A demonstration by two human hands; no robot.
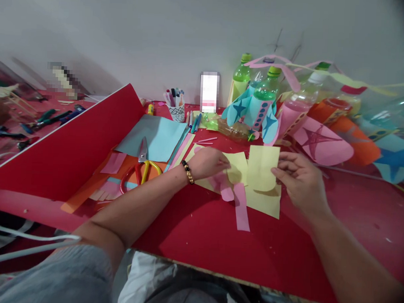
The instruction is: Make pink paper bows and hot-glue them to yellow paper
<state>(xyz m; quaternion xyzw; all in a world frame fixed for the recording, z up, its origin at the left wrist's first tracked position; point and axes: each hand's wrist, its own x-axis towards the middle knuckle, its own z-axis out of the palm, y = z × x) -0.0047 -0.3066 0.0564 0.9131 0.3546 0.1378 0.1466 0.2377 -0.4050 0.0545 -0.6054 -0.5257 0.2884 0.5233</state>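
My right hand (pixel 302 181) pinches a pale yellow piece of paper (pixel 263 167) by its right edge, holding it upright just above the table. My left hand (pixel 210 163), with a beaded bracelet at the wrist, has its fingers closed at the left edge of another yellow paper piece (pixel 238 166). Below both hands a larger yellow sheet (pixel 268 202) lies flat. Pink paper strips (pixel 242 210) rest partly on it, one reaching onto the red tabletop (pixel 199 231).
Scissors (pixel 142 160) with red and yellow handles lie on coloured sheets (pixel 152 134) at left, beside an upright red board (pixel 72 151). A pen cup (pixel 176 111) and a lit phone (pixel 210 92) stand behind. Paper-decorated bottles (pixel 265 98) crowd the right back.
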